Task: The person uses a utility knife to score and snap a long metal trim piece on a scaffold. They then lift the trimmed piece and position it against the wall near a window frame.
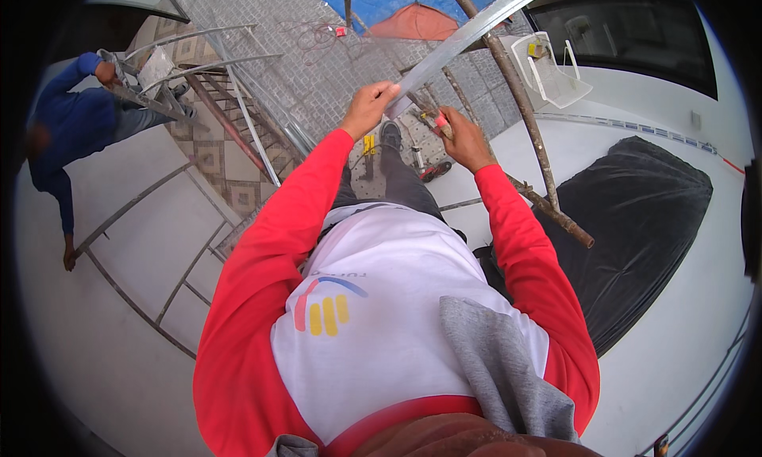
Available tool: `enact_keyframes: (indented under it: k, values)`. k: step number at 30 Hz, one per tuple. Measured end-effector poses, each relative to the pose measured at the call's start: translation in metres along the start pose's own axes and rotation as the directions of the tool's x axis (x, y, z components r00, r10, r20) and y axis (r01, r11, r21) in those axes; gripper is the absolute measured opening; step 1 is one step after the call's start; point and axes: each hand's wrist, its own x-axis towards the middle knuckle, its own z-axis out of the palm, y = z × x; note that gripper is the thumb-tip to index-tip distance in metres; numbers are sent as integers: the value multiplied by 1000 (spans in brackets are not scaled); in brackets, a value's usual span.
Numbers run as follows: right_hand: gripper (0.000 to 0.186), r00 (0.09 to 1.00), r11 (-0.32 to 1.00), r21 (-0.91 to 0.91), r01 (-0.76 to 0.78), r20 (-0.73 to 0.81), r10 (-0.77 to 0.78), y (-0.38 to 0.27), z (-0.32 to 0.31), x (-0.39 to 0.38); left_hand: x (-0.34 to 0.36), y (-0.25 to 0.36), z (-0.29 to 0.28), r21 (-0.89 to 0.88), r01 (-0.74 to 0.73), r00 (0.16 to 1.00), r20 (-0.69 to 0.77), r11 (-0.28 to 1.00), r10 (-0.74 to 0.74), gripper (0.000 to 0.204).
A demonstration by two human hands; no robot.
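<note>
While the left hand grips the metal strip, keep it steady. The right hand grips a tool.

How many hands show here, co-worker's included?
4: the person's left hand, on a metal profile, and right hand, around a hand tool, both upper centre; the co-worker's upper hand and lower hand, both far left.

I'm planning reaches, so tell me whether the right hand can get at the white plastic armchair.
Probably not: the right hand grips a tool, and a wooden pole crosses the view between it and the white plastic armchair, which looks too far off.
</note>
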Motion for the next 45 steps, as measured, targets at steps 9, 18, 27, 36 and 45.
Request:
enact_keyframes:
  k: [9, 18, 27, 36, 45]
  values:
    - [50, 997, 999, -31, -38, 62, 40, -2, 10, -11, -17, -11, -13, 181, -129, 990, -37, 975, 138, 26]
    - [57, 995, 999, -34, -19, 102, 22, -15, 30, -18, -16, -3, -1, 163, -124, 975, -165, 979, 151, 19]
    - [49, 996, 999, -46, -3, 85, 7, -14, 34, -16, -14, -2, -1, 157, -160, 966, -180, 975, 187, 20]
    - [45, 991, 995, 98, -12, 135, -1, 4, 35, -10, -11, -9, -3, -97, -31, 998, -57, 995, 26, 19]
    - [42, 997, 996, -69, 49, 55, -45, -9, 30, -17, 12, 37, -13, -38, -65, 989, 133, 997, 70, 31]
